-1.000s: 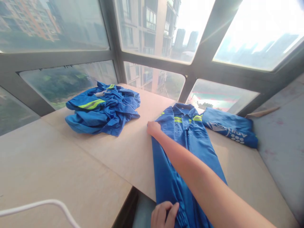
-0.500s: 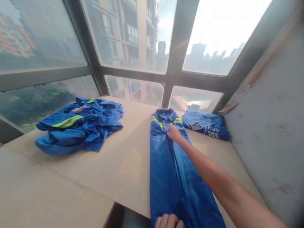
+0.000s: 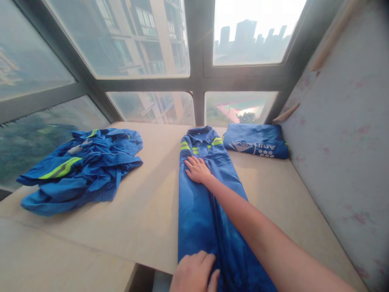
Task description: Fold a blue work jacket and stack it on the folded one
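Observation:
A long blue work uniform [image 3: 197, 219] lies stretched out on the table, its collar at the window end and lime-yellow stripes across the shoulders. Its lower part looks like trouser legs, with a deep crease down the middle. My right hand [image 3: 198, 170] rests palm down on the cloth just below the stripes, fingers spread. Nearer to me, my left hand [image 3: 193, 273] touches the lower part, fingers loosely bent and thumb apart. The frame's bottom edge cuts off the garment's near end.
A crumpled blue garment [image 3: 88, 170] with a yellow stripe lies on the left of the light wooden table [image 3: 146, 211]. At the back right, a folded blue garment [image 3: 255, 140] with white lettering sits beside the wall [image 3: 337, 134]. Windows [image 3: 148, 107] border the table.
My right hand has gone from pinching near the chest stripes to lying flat a little lower. My left hand has come further into view. The camera view has shifted right.

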### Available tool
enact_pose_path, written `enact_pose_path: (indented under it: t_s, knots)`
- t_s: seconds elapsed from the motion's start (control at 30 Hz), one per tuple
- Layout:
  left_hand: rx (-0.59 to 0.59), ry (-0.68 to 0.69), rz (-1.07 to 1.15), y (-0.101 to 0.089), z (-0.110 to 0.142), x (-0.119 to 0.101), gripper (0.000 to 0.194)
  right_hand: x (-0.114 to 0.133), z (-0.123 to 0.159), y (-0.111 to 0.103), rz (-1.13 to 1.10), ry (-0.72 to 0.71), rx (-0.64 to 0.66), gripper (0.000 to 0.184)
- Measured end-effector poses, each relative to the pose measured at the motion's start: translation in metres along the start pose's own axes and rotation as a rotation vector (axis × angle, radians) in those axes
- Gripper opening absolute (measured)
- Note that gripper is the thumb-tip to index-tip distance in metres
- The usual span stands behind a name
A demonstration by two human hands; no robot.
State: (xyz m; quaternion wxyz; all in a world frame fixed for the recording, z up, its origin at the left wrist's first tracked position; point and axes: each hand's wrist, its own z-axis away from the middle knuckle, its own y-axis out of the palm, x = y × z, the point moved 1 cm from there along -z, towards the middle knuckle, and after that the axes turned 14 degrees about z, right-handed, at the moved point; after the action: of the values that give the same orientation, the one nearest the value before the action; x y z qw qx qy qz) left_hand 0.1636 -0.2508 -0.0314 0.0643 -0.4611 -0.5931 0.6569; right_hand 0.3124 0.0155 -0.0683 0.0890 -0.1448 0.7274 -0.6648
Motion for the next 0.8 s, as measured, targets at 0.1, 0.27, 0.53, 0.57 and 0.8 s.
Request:
enact_pose_path:
  t_s: [0.1,0.27,0.53,0.57,0.8]
  knots:
    - [-0.068,-0.073,-0.119,-0.018,-0.045,0.004,0.042,-0.005,-0.008,0.009,-0.017,0.019,-0.033,0.055]
    - [-0.012,-0.052,-0.236,0.011,-0.077,0.031,0.065,-0.01,-0.026,0.011,-0.034,0.01,-0.061,0.056]
    - [0.004,-0.078,-0.303,0.032,-0.063,0.041,0.072,-0.021,-0.079,0.017,-0.021,0.092,0.042,0.062]
    - [-0.002,-0.074,-0.314,0.033,-0.063,0.041,0.073,-0.021,-0.083,0.018,-0.024,0.094,0.035,0.061]
    - [-0.08,0.003,-0.384,0.046,-0.062,0.054,0.076,-0.018,-0.104,0.025,-0.039,0.165,-0.019,0.059]
